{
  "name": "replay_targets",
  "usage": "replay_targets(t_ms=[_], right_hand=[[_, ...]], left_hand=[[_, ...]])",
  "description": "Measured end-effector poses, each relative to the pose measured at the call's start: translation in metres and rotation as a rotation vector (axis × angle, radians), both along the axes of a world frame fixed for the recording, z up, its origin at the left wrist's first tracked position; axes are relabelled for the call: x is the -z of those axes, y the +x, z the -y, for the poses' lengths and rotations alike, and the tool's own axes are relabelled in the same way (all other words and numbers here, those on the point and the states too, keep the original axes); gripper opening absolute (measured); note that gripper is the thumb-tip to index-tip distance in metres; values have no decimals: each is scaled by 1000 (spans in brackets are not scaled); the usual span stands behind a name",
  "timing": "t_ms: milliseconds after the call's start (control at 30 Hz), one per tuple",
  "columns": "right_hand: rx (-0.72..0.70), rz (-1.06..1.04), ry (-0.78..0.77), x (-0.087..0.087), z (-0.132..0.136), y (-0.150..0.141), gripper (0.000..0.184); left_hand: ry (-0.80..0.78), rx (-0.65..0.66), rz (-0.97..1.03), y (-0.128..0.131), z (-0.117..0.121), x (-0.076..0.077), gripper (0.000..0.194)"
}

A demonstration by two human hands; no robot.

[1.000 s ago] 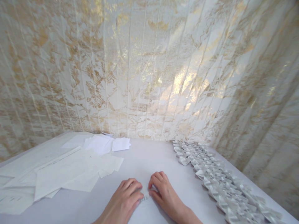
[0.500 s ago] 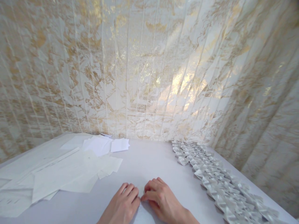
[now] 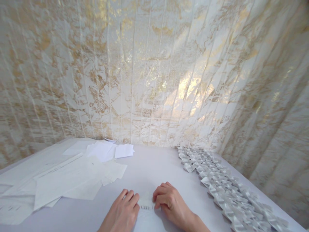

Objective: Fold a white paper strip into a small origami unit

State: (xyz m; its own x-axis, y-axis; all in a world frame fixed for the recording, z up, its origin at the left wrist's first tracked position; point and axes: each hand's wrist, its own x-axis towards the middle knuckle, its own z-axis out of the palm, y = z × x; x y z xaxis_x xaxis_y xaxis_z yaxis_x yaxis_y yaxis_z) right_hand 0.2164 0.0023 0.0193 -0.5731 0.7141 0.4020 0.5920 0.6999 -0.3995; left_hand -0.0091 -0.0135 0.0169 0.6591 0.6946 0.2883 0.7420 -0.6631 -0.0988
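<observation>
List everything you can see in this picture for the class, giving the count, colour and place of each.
Patterned drape: count unclear, white and gold, behind the table and along the right
Table: one, pale lilac-white, across the lower part
Large paper sheets: several, overlapping, off-white, left side
Smaller papers: a few, bright white, far edge, left of centre
Folded pieces: many, in rows, silvery grey-white, right side
Marked paper: one visible, white with dark marks, near centre
Left hand: one, bare, at the marked paper's left
Right hand: one, bare, at its right
</observation>
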Motion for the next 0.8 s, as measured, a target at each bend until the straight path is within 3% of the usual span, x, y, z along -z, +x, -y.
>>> replay_targets(t_ms=[600, 800], right_hand=[[-30, -78, -103, -7, 2, 4, 32], [-41, -109, -89, -5, 3, 4, 30]], left_hand=[[-86, -76, -26, 1, 8, -2, 40], [-167, -100, 58, 4, 9, -8, 25]])
